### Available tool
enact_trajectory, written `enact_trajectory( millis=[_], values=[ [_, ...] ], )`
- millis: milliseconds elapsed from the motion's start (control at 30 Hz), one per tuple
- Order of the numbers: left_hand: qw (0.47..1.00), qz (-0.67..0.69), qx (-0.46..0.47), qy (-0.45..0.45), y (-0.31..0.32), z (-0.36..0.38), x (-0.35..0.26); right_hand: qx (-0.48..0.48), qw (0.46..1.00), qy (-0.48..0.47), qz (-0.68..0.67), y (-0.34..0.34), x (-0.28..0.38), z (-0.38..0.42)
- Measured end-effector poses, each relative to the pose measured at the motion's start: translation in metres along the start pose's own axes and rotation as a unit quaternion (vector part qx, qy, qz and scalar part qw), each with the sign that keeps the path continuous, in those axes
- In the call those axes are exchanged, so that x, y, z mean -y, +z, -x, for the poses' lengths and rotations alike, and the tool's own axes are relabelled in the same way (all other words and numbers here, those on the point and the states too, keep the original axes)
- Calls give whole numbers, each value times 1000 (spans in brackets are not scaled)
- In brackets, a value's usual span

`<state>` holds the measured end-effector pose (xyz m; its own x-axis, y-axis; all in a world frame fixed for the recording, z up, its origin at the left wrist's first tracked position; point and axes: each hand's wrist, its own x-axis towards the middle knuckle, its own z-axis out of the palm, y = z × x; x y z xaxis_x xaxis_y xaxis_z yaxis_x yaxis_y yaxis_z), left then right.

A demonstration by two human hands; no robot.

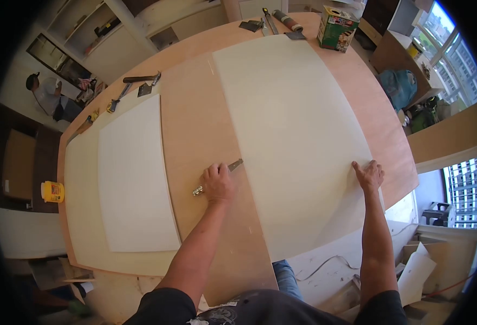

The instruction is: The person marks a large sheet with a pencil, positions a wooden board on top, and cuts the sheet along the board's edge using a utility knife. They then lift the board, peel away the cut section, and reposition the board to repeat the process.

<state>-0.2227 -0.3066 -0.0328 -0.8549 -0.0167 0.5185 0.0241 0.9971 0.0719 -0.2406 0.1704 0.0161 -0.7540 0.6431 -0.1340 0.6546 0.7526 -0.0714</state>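
My left hand point(218, 183) is closed around a narrow metal hand tool point(235, 165), whose exact kind I cannot make out. One end of it reaches the left edge of a large cream-white sheet point(298, 135), and a shiny end sticks out behind my fingers. My right hand point(369, 174) rests at the sheet's right edge, thumb stretched out and fingers apart. Under the sheet lies a reddish-brown board point(195, 114). Left of my left hand, a smaller white panel point(135, 179) lies on another pale sheet point(81, 200).
A hammer point(142, 79) and other tools lie along the far-left edge. At the far side are a roll point(287, 21), dark scraper blades point(251, 25) and a green box point(337, 30). A yellow tub point(52, 192) stands left. Another person point(54, 97) is at the back left.
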Motion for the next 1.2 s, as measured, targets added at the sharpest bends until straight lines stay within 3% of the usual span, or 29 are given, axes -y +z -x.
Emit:
enact_trajectory(
  millis=[233, 433, 533, 567, 667, 700, 767, 800, 833, 867, 900, 933, 1000, 1033, 1067, 1133, 1200],
  values=[
    [1000, -19, 19, 5, -2, 0, 2, -70, 998, -2, 5, 10, -3, -25],
    [999, -23, 29, 2, -1, -1, 3, 3, 988, -32, -150, 48, -63, -114],
    [1000, -15, 24, 7, 3, 1, 6, 92, 930, -84, -347, 41, -79, -124],
    [999, -16, 32, 3, 4, 1, 6, 169, 900, -65, -396, 14, -70, -107],
    [999, -16, 50, -6, 5, 3, 6, 254, 873, -53, -413, -14, -77, -113],
    [999, -13, 51, -5, 3, 2, 6, 280, 806, -61, -518, -22, -69, -105],
    [998, -8, 63, -4, -2, -1, 4, 274, 846, -73, -453, -74, -49, -83],
    [997, -7, 74, -4, -6, -3, 3, 268, 852, -102, -437, -83, -52, -90],
    [996, -6, 85, -3, -8, -5, 3, 273, 858, -211, -381, -91, -63, -108],
    [998, 3, 63, 10, -6, -5, 5, 168, 837, -496, -158, -100, -77, -132],
    [999, 12, 41, 24, -2, -4, 8, 21, 732, -681, 2, -114, -82, -148],
    [999, 23, 21, 39, 0, -2, 9, -32, 686, -724, 68, -136, -82, -151],
    [997, 22, 66, 25, -5, -2, 8, 74, 820, -560, -94, -178, -56, -110],
    [996, 22, 88, 18, -8, -2, 7, 120, 858, -471, -168, -196, -36, -82],
    [995, 19, 102, 14, -5, 0, 9, 151, 880, -374, -252, -215, -16, -53],
    [992, 17, 128, 5, 3, 4, 11, 193, 876, -191, -400, -250, 24, 5],
    [989, 40, 141, 1, -5, 1, 11, 203, 884, -204, -369, -290, 66, 61]
  ],
)
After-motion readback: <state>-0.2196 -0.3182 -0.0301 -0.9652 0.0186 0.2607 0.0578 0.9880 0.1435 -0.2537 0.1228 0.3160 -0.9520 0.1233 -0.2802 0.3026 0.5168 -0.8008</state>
